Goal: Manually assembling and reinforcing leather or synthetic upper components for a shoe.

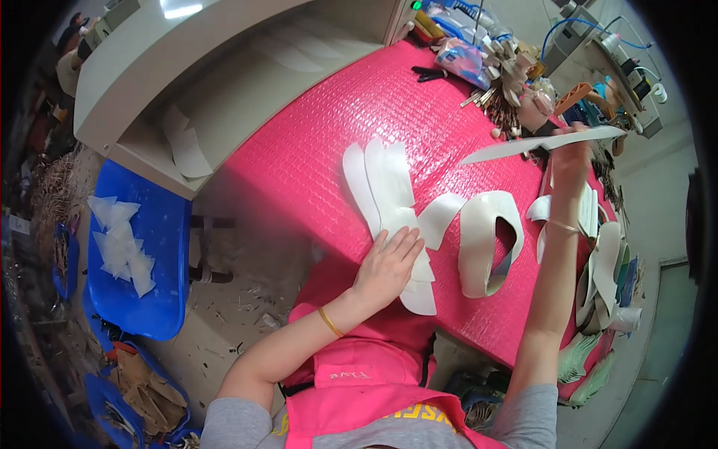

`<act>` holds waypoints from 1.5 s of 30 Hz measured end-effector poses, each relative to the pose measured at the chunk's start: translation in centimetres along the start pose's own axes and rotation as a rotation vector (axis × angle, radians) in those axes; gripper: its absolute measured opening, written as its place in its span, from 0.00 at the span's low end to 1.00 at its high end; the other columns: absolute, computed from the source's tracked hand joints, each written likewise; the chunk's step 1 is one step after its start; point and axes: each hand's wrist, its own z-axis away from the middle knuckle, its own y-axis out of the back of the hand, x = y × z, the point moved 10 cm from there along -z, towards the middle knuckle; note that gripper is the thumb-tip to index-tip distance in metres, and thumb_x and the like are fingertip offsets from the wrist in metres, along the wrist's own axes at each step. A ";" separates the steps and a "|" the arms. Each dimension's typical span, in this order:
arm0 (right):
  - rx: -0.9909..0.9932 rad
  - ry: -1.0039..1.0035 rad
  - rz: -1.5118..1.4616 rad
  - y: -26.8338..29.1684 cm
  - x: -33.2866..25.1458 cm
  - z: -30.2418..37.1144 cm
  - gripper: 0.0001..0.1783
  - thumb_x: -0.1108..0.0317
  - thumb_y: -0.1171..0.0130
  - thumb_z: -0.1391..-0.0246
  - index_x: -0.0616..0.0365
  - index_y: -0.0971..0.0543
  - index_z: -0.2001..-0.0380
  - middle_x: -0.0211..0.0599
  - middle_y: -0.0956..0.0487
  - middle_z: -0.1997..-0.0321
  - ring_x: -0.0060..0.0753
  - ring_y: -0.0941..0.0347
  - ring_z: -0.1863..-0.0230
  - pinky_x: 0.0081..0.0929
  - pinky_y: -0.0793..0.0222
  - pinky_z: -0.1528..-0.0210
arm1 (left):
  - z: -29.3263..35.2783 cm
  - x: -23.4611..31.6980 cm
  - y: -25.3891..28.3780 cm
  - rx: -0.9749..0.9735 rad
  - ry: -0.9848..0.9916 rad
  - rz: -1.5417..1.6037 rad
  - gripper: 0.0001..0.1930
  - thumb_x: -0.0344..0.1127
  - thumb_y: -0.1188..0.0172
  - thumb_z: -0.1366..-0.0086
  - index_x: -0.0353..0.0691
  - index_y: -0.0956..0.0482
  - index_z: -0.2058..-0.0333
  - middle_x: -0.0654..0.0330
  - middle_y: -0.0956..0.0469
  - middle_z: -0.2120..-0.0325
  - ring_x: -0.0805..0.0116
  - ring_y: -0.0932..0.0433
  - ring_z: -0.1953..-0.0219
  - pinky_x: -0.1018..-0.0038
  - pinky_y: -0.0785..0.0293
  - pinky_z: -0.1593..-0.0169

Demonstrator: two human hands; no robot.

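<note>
My left hand [390,262] lies with outstretched fingers on a fanned stack of white flat cut pieces [389,179] near the front edge of the pink-covered table [299,142]. Up at the right, my right hand [572,161] grips a long, curved white piece [516,149] and holds it raised above the table. Its fingers are partly hidden behind the piece. Between my hands, a white band bent into a loop [477,251] stands on the table. A curved white strip [440,217] lies between that loop and the stack.
Beige machine housing [224,75] arches at the back left, with white pieces [188,150] inside. A blue stool [161,247] holds translucent scraps [123,243]. Brushes and bags [493,82] crowd the back right. More white pieces [602,262] hang along the right edge.
</note>
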 end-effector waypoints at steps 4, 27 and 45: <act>-0.111 0.022 0.310 -5.6 -0.1 -2.4 0.13 0.63 0.51 0.47 0.60 0.32 0.64 0.37 0.33 0.58 0.30 0.33 0.60 0.29 0.36 0.54 | -1.3 -5.1 -2.2 -0.272 0.485 1.271 0.20 0.40 0.56 0.38 0.37 0.34 0.51 0.55 0.32 0.53 0.65 0.33 0.51 0.66 0.40 0.47; -0.430 -0.614 0.714 -33.6 36.9 7.1 0.12 0.67 0.48 0.56 0.66 0.24 0.70 0.48 0.23 0.75 0.34 0.25 0.73 0.27 0.33 0.68 | 5.8 -30.0 17.6 0.984 0.724 0.872 0.25 0.33 0.51 0.40 0.31 0.45 0.46 0.51 0.40 0.47 0.65 0.39 0.47 0.73 0.42 0.47; -0.545 -0.512 1.007 -38.2 42.7 6.9 0.18 0.70 0.45 0.60 0.61 0.26 0.61 0.53 0.25 0.70 0.48 0.27 0.65 0.35 0.31 0.61 | 6.3 -29.1 16.5 -0.014 0.560 -0.449 0.17 0.20 0.54 0.52 0.29 0.32 0.60 0.44 0.35 0.56 0.49 0.38 0.48 0.67 0.33 0.52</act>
